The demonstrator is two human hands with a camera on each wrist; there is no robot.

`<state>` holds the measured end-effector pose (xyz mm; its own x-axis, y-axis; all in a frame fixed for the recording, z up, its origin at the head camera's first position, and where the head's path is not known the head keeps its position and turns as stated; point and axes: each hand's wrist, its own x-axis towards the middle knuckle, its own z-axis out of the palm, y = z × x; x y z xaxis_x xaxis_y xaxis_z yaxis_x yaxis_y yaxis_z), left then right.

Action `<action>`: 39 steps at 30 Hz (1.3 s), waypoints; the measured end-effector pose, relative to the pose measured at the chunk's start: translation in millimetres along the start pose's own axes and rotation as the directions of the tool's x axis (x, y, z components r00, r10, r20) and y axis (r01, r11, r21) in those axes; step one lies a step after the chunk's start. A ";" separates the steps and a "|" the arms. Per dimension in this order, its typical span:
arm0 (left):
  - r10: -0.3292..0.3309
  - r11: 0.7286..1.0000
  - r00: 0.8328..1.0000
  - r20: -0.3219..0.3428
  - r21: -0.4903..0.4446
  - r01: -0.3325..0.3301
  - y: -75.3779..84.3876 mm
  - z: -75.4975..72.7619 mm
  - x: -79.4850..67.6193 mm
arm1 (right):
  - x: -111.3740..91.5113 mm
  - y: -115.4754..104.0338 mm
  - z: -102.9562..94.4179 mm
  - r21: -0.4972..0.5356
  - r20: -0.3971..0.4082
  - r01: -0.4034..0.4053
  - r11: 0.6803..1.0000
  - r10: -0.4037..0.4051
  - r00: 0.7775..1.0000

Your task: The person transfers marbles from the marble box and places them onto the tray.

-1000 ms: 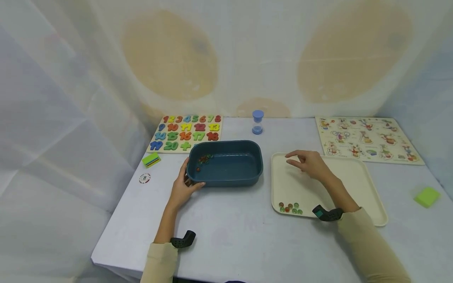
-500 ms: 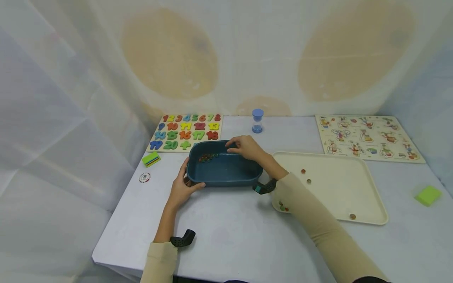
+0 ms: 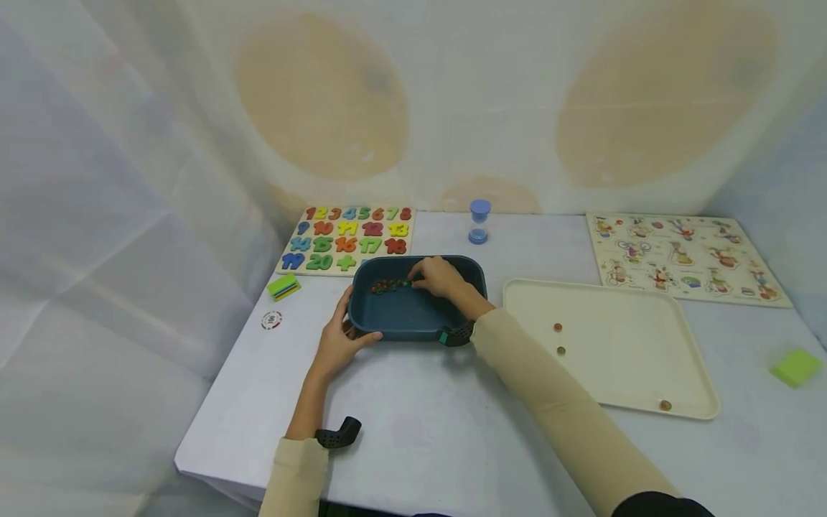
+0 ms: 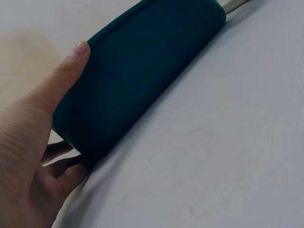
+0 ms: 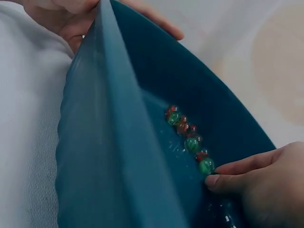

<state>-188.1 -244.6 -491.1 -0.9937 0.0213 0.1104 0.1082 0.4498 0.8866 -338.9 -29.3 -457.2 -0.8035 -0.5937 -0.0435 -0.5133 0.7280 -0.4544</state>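
A dark teal rectangular basin (image 3: 413, 335) stands on the white table. My left hand (image 3: 337, 346) grips its left end, thumb on the near side (image 4: 81, 49) and the other fingers curled around the corner and under it. Inside, several red and green glass marbles (image 5: 183, 128) lie in a row along the far wall. My right hand (image 3: 439, 278) reaches down into the basin; its thumb and forefinger pinch at a green marble (image 5: 206, 166) at the end of that row. The right forearm and sleeve cover the near left corner of the cream tray (image 3: 620, 345).
The tray holds loose marbles (image 3: 558, 327). A number puzzle board (image 3: 342, 244), a stack of coloured blocks (image 3: 284, 287) and a round chip (image 3: 271, 320) lie left. An hourglass (image 3: 479, 221) stands behind; a picture puzzle (image 3: 685, 258) and a green block (image 3: 796, 368) are right.
My right hand has moved left from over the tray into the basin, down to the marble row. Marbles on the tray have shifted slightly. The left hand stays on the basin.
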 end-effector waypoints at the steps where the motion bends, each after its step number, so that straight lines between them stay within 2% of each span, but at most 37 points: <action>1: 0.003 1.000 1.000 -0.002 -0.001 -0.003 -0.1 -0.1 0.1 | -0.5 0.4 -0.9 -0.001 -0.002 0.007 1.000 -0.007 1.000; 6: 0.007 1.000 1.000 0.004 -0.005 -0.007 -0.3 0.4 0.2 | -18.2 2.8 -17.5 0.056 -0.090 0.120 0.991 -0.115 0.989; 9: -0.011 1.000 1.000 -0.001 0.000 0.011 0.4 -0.8 0.4 | -44.4 8.1 -38.9 0.128 -0.198 0.197 0.972 -0.170 0.965; 12: -0.033 0.999 0.999 0.001 -0.002 0.033 6.1 -1.2 -1.2 | -80.0 27.4 -60.1 0.135 -0.306 0.226 0.965 -0.176 0.936; 14: -0.049 0.999 0.999 0.002 -0.003 0.049 14.1 -2.5 -4.0 | -104.4 48.1 -68.3 0.116 -0.359 0.194 0.974 -0.141 0.923; 17: -0.039 0.999 0.999 0.008 -0.008 0.039 24.3 -4.4 -7.9 | -139.7 84.1 -73.8 0.101 -0.384 0.091 0.991 -0.045 0.922; 22: -0.015 1.000 1.000 0.009 -0.004 0.015 28.5 -3.6 -7.6 | -189.8 142.8 -65.0 0.100 -0.313 -0.112 0.989 0.138 0.940; 25: -0.013 1.000 1.000 0.016 -0.004 0.013 37.6 -3.8 -10.3 | -208.5 163.3 -54.9 0.091 -0.265 -0.181 0.979 0.199 0.943; 29: -0.012 1.000 1.000 0.015 -0.004 0.012 41.4 -4.4 -12.5 | -213.4 166.3 -50.7 0.058 -0.280 -0.158 0.986 0.167 0.945; 32: -0.011 1.000 1.000 0.015 -0.013 0.011 41.3 -4.7 -12.6 | -202.7 150.4 -57.4 0.060 -0.333 -0.094 0.994 0.109 0.936; 35: -0.004 1.000 1.000 0.017 -0.016 0.004 37.8 -4.8 -11.0 | -180.7 123.2 -66.2 0.107 -0.383 -0.014 0.994 0.054 0.922; 39: -0.009 1.000 1.000 0.020 -0.011 0.009 21.7 -3.6 -5.3 | -138.8 81.1 -71.9 0.152 -0.430 0.128 0.980 -0.051 0.902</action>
<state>-180.4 -238.1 -470.8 -0.9950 0.0351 0.0935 0.0994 0.4401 0.8924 -290.7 136.8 -424.0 -0.8279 -0.4248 0.3662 -0.5598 0.5853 -0.5865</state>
